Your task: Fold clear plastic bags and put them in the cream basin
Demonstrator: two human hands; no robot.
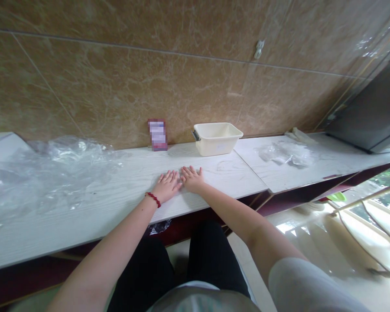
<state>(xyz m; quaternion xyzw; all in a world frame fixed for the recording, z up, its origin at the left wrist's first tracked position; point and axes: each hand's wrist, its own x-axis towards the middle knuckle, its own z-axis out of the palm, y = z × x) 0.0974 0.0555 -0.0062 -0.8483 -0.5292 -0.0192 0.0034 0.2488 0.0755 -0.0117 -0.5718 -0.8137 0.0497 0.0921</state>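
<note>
Both hands are being pressed palm-down on the white wood-grain table (227, 182), side by side, with the left hand (167, 185) and the right hand (192, 179) almost touching. Their fingers (190, 172) are being held spread and flat, and nothing is being pinched or gripped (only the tabletop is being touched). A red bead bracelet (153, 199) is being worn on the left wrist.

One rectangular white plastic tub (216, 139) is being kept at the back of the table, just beside the tiled wall (149, 78) and beyond the right hand, without being touched. Its long axis is being aligned with the wall, and a dark handle (196, 135) is being shown at its left end. One box (157, 135) is being stood upright against the wall to the left of the tub, its long axis vertical (its face is too blurred to be read).

Two spreads of clear plastic film are being shown: the larger (52, 177) across the left of the table, and the smaller (286, 154) on the next board, past a seam. One pale cloth (299, 135) is being left behind the smaller spread, near the wall.
</note>
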